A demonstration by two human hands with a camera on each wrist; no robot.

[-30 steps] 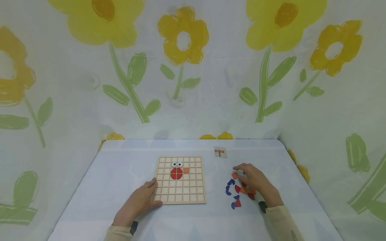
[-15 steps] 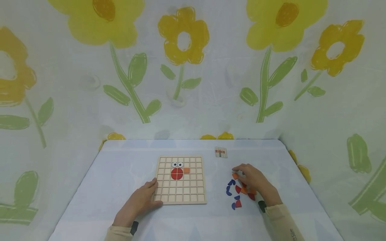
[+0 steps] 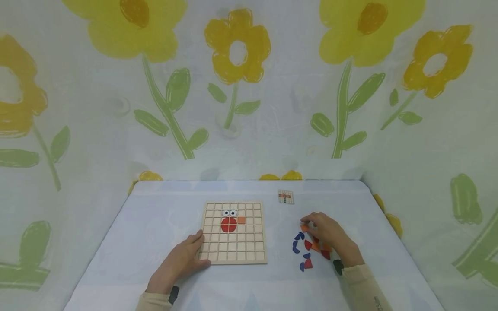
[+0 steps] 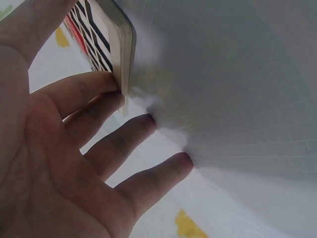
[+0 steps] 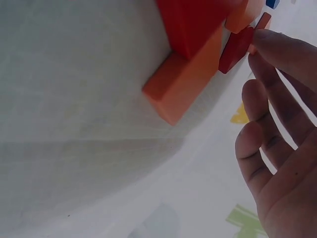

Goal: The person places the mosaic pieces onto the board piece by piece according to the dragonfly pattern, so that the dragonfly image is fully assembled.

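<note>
Two hands at a gridded board. The left hand [image 3: 179,259] steadies the near-left part of the wooden board [image 3: 245,246]; its fingers are spread and nearly straight, and in the left wrist view the index finger touches the board's edge. The board lies flat on the table [image 3: 155,211] and bears two eye tiles [image 3: 226,213], a red disc [image 3: 225,221] of quarter pieces just below them, and an orange square [image 3: 241,220] beside the disc's upper right.

The right hand [image 3: 328,231] is narrow at the tips — thumb and index finger pinch an orange tile [image 3: 304,228] at the far end of the loose pieces, the other fingers bent. Whether the tile is clear of the table cannot be told, since the thumb hides part of it. Blue pieces [image 3: 296,249] and red pieces [image 3: 308,245] lie near; a small patterned card [image 3: 285,197] lies farther back.

Possible faults: the tile may twist or slip, the pinch appearing to take only a small part of it; a low sweep of the hand could scatter the neighbouring pieces — they lie just under the palm; a push from the left hand could slide the board, which seems unfixed; a tile lowered askew could catch on the grid's ridges.
</note>
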